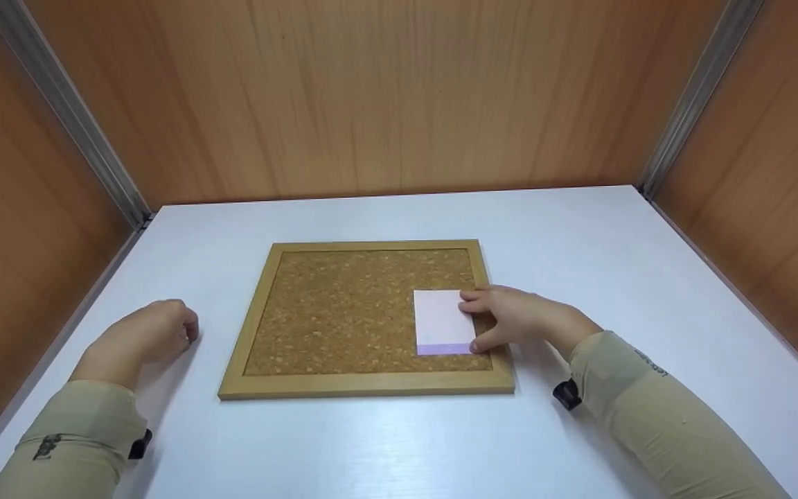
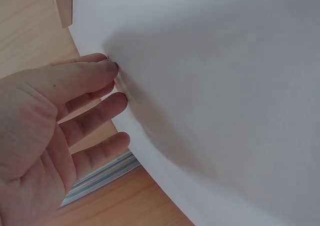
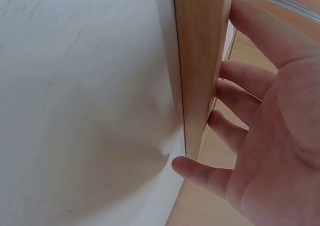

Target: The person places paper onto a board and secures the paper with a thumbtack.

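A framed corkboard (image 1: pixel 343 312) lies on the white table. On its right part rests a white rectangular note (image 1: pixel 440 315) with a purple strip along the near edge. My right hand (image 1: pixel 513 315) reaches over the right side of the frame, its spread fingertips and thumb touching the note's right edge. In the right wrist view, those fingers (image 3: pixel 245 78) extend past the wooden frame (image 3: pixel 200 50). Left of the board, my left hand (image 1: pixel 146 336) hovers low by the table, thumb and forefinger tips together and the others loosely bent. Anything between those tips is too small to tell.
The white table (image 1: pixel 385 443) extends around the board on all sides. A wood-grain back panel (image 1: pixel 399 97) and side panels (image 1: pixel 773 173) enclose it, joined by grey metal corner rails (image 1: pixel 697 90). A black clip (image 1: pixel 566 394) hangs under the right sleeve.
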Tool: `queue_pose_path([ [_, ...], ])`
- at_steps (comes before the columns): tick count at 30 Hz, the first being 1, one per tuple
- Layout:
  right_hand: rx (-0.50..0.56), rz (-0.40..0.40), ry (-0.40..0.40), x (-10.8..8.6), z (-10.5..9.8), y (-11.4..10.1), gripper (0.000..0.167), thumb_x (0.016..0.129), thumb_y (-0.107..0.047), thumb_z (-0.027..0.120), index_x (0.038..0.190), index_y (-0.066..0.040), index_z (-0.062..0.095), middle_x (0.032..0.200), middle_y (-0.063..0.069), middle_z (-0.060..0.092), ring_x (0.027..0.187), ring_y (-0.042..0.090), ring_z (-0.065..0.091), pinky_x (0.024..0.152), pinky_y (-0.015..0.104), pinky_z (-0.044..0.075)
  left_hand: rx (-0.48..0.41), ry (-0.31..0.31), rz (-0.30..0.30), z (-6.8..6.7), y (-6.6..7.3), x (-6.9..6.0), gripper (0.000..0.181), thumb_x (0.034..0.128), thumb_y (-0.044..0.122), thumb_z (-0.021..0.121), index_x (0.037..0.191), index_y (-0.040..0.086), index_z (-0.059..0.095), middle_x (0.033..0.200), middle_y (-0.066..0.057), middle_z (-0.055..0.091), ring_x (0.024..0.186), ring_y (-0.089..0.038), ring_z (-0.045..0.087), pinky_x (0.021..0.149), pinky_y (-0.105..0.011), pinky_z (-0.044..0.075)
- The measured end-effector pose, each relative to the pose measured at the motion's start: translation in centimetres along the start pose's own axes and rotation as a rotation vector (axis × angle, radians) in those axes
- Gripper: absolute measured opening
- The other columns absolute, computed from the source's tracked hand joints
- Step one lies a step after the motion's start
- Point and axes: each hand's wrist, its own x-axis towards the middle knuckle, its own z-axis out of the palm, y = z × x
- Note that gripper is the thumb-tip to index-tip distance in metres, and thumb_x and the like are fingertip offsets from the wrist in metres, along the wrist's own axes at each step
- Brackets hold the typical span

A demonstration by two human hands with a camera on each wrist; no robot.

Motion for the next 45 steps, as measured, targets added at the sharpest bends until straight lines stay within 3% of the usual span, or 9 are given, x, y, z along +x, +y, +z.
queue_pose_path([
  [5,0.021,-0.003,0.005,0.0,0.0,0.0,0.08,0.089,-0.043,0.079,0.153,-0.009,0.046,0.165,0.006,0.03,0.153,0.034,0.017,0.122,0.051,0.017,-0.012,0.058,0.031,0.2,-0.3,-0.3,0.021,0.0804,-0.006,0.058,0.082,0.01,0.072,0.09,-0.009,0.064,0.08,-0.028,0.057,0.071,-0.045,0.053],
  [13,0.02,-0.002,0.005,-0.1,0.2,0.2,0.081,0.089,-0.044,0.079,0.153,-0.009,0.046,0.165,0.006,0.03,0.153,0.034,0.018,0.122,0.052,0.018,0.02,0.098,-0.013,0.3,-0.3,-0.5,0.011,0.0836,-0.001,0.069,0.081,0.01,0.071,0.094,-0.011,0.061,0.082,-0.029,0.057,0.073,-0.049,0.053],
  [17,0.022,-0.003,0.005,-0.1,0.1,0.1,0.08,0.089,-0.044,0.079,0.153,-0.009,0.046,0.165,0.006,0.03,0.153,0.034,0.018,0.122,0.051,0.018,0.059,0.132,-0.002,0.2,-0.2,-0.6,0.011,0.0853,0.003,0.073,0.08,0.013,0.072,0.107,-0.016,0.061,0.094,-0.038,0.061,0.08,-0.055,0.054],
  [21,0.022,-0.006,0.006,-0.2,0.0,0.0,0.08,0.089,-0.043,0.079,0.153,-0.009,0.045,0.165,0.006,0.029,0.153,0.035,0.017,0.122,0.052,0.017,0.05,0.185,-0.007,0.1,-0.1,-0.8,0.012,0.0876,0.005,0.076,0.086,0.017,0.075,0.127,-0.02,0.057,0.115,-0.049,0.056,0.092,-0.065,0.049],
  [28,0.024,-0.006,0.008,-0.2,0.0,0.1,0.08,0.089,-0.044,0.079,0.153,-0.01,0.045,0.165,0.006,0.029,0.153,0.035,0.017,0.122,0.052,0.017,0.008,0.431,0.063,-0.2,0.7,-0.9,0.012,0.0873,0.007,0.08,0.096,0.016,0.081,0.133,-0.016,0.056,0.116,-0.046,0.057,0.095,-0.065,0.048],
  [37,0.019,-0.004,0.013,0.0,0.0,0.1,0.079,0.089,-0.044,0.079,0.152,-0.01,0.047,0.164,0.006,0.031,0.153,0.035,0.018,0.122,0.053,0.018,-0.122,0.808,0.195,0.0,2.6,-0.2,0.012,0.0832,0.006,0.084,0.09,0.015,0.081,0.128,-0.007,0.06,0.101,-0.031,0.065,0.073,-0.049,0.054],
  [41,0.026,0.0,0.011,0.0,0.1,0.1,0.079,0.088,-0.045,0.079,0.153,-0.011,0.047,0.165,0.005,0.03,0.153,0.034,0.016,0.122,0.052,0.017,-0.166,0.9,0.22,-0.2,3.6,0.2,0.013,0.0827,0.004,0.085,0.091,0.014,0.082,0.128,-0.006,0.061,0.103,-0.029,0.064,0.073,-0.041,0.051],
  [45,0.031,0.004,0.011,0.0,0.2,0.1,0.08,0.088,-0.045,0.08,0.153,-0.012,0.046,0.165,0.004,0.03,0.154,0.033,0.015,0.122,0.052,0.017,-0.235,0.983,0.269,-0.2,4.6,0.8,0.013,0.0816,0.002,0.085,0.091,0.011,0.081,0.124,-0.008,0.062,0.105,-0.026,0.062,0.078,-0.019,0.047],
])
